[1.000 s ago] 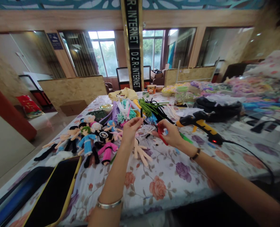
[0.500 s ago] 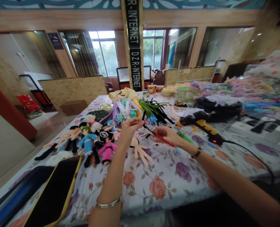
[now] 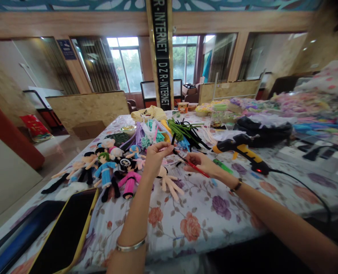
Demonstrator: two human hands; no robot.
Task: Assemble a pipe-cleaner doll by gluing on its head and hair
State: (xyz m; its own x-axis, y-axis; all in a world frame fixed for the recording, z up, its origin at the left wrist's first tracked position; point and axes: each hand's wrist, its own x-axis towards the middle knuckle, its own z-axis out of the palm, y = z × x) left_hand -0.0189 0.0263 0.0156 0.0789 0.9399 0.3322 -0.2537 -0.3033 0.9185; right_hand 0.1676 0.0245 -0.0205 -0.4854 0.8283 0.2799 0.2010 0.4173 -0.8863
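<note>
Pinched between the thumb and fingers of my left hand (image 3: 159, 153) is a short black pipe cleaner (image 3: 173, 139), standing upright. My right hand (image 3: 199, 164) is closed around a slim red-handled tool (image 3: 196, 169); its dark narrow end reaches toward the pipe cleaner at my left fingertips. Whether that end touches it, and the tool's exact kind, I cannot make out. Below the hands lies a pale fuzzy doll body (image 3: 169, 182). Left of my left hand are several fuzzy dolls, among them one in pink (image 3: 130, 182) and one in blue (image 3: 106, 171).
A black and yellow glue gun (image 3: 240, 148) with a lit red light lies at right, its cord running off the table. Bundled pipe cleaners (image 3: 151, 135) are piled behind the hands. Two phones, one yellow-cased (image 3: 67, 228), lie front left. A black bag (image 3: 263, 131) sits back right.
</note>
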